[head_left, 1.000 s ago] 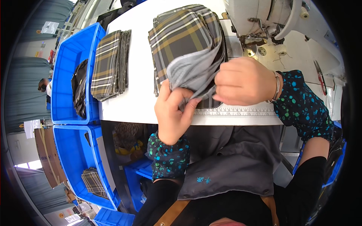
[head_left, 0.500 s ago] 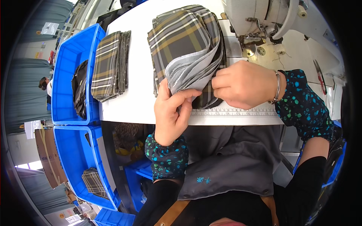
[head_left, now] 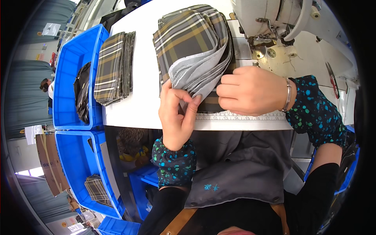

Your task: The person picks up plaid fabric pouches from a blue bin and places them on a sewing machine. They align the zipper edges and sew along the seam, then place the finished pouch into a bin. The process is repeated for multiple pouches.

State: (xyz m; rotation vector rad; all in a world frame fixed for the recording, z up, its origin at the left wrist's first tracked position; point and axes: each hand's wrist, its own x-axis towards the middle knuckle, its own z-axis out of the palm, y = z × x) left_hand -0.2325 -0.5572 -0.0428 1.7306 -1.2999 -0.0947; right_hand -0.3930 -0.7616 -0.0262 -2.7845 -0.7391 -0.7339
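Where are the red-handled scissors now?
In the head view, the scissors lie far right on the white table, beyond the spotted right sleeve.

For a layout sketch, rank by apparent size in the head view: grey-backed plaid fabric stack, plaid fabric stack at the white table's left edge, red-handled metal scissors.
1. Grey-backed stack
2. Left-edge stack
3. Scissors

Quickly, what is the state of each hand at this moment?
Left hand: closed, pinching the folded-back corners of plaid cloth pieces.
Right hand: curled beside them; grip hidden, so whether closed or holding cannot be told.
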